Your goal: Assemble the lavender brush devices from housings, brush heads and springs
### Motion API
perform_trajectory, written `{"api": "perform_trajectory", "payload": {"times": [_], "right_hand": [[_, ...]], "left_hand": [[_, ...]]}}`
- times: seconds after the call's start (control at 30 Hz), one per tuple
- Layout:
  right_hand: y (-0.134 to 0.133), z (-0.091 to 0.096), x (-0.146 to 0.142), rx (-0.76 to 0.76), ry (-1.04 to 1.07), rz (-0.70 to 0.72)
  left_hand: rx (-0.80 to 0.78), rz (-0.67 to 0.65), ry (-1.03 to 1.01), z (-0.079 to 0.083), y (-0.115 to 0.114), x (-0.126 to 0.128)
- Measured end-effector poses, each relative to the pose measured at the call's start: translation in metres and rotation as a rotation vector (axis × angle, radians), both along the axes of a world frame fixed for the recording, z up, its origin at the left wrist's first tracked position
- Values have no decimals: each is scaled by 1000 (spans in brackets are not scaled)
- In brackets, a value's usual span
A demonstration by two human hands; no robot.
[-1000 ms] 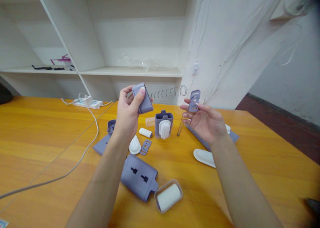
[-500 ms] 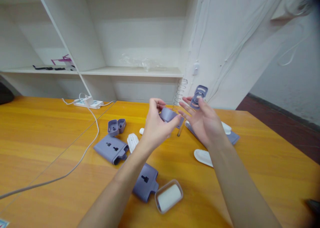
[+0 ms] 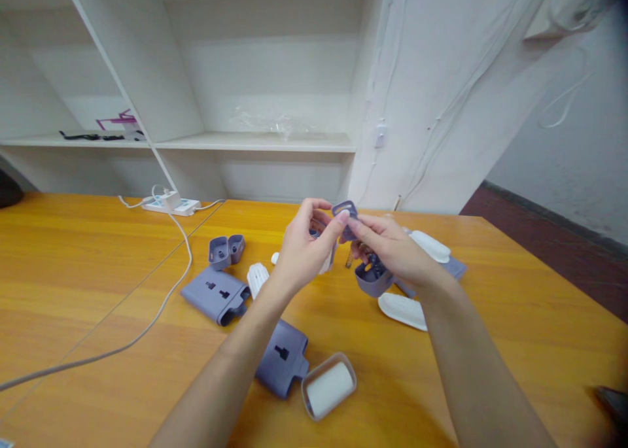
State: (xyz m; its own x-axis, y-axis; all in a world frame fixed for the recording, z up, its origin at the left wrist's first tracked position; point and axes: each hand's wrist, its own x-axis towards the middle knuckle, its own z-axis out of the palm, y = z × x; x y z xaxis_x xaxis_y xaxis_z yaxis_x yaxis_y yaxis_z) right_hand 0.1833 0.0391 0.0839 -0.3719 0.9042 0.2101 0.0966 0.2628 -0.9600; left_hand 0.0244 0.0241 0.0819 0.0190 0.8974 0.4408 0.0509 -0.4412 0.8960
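My left hand (image 3: 307,239) curls around a purple plastic piece (image 3: 328,259), mostly hidden by the fingers. Its thumb meets a small purple slotted plate (image 3: 345,207), pinched by my right hand (image 3: 395,248) from the other side. Just below my right fingers is a purple cup-like part (image 3: 373,283) with dark bits at its top; whether it is held or stands on the table, I cannot tell. The lower end of a brownish spring (image 3: 349,258) shows between the hands.
Purple holders with keyhole slots (image 3: 216,294) (image 3: 283,356) lie left and in front. Near them are a two-cup part (image 3: 226,252), a white ribbed piece (image 3: 257,278) and a clear-rimmed tray (image 3: 304,396). White oval pieces (image 3: 402,310) lie right; a power strip (image 3: 181,206) is behind.
My right hand has brought the slotted plate down and left, against my left thumb. The purple cup-like part has come into view under it. The coil above the hands no longer shows.
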Motion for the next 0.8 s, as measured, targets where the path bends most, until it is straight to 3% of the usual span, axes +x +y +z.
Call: {"api": "perform_trajectory", "payload": {"times": [0.13, 0.27, 0.43, 0.57, 0.67, 0.8], "right_hand": [[-4, 1, -1, 33, -133, 94], [-2, 5, 2, 44, -96, 9], [-7, 7, -3, 93, 7, -42], [-14, 4, -14, 6, 12, 10], [-15, 4, -19, -32, -42, 9], [-16, 8, -19, 116, -199, -10]], "left_hand": [[21, -19, 18, 2, 5, -6], [24, 89, -224, 7, 8, -17], [-177, 10, -451, 8, 14, -28], [-345, -112, -441, 0, 17, -21], [-411, -94, -405, -7, 18, -15], [-343, -30, -320, -11, 19, -13]]}}
